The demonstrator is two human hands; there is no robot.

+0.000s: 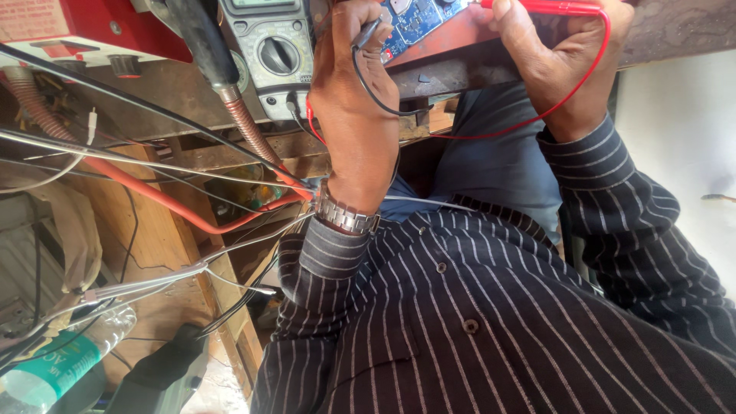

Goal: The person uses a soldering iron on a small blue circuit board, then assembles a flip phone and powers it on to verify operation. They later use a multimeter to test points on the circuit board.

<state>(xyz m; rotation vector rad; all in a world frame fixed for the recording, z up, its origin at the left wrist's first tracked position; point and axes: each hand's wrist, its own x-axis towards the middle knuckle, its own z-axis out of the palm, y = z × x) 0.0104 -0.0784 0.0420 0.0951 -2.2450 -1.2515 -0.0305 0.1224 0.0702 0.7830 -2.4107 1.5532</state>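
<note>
My left hand [354, 115], with a metal watch on its wrist, grips a black test probe [366, 34] whose tip rests on a blue circuit board [418, 19] at the top edge. The probe's black lead [376, 96] loops down beside the hand. My right hand [556, 65] holds a red test probe [552, 8] over the board's right side, and its red lead [590, 84] curves around the hand. Both leads run to a grey multimeter [276, 54] with a round dial, left of my left hand. The board lies on a worn wooden bench edge [452, 73].
A red box [115, 27] sits top left. A coppery flexible hose [245, 126], a red cable [153, 192] and several thin wires [153, 280] cross the wooden frame [165, 238] on the left. A plastic bottle [61, 364] lies bottom left. My striped shirt [475, 322] fills the bottom.
</note>
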